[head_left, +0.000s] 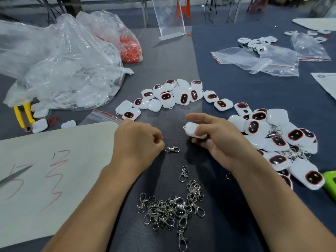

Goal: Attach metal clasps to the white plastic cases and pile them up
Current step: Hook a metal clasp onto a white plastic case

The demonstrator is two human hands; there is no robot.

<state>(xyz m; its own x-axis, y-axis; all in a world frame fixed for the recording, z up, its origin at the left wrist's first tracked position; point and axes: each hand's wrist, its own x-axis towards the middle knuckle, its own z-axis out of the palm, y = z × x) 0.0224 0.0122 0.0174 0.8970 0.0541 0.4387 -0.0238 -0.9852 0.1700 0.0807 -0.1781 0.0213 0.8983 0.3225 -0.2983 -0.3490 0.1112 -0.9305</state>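
on the dark mat (174, 115) in the middle, the right hand (216, 142) grips one white case (190, 130), thumb across it, index finger sticking out. the left hand (138, 140) is curled up just beside a lone clasp (172, 149), can't tell if it's pinching anything. the clasp heap (169, 208) lies between the forearms, and the case pile (283, 142) is off right.

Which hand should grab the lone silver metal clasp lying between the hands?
Left. The left hand sits right beside the silver metal clasp; the right hand grips a white plastic case.
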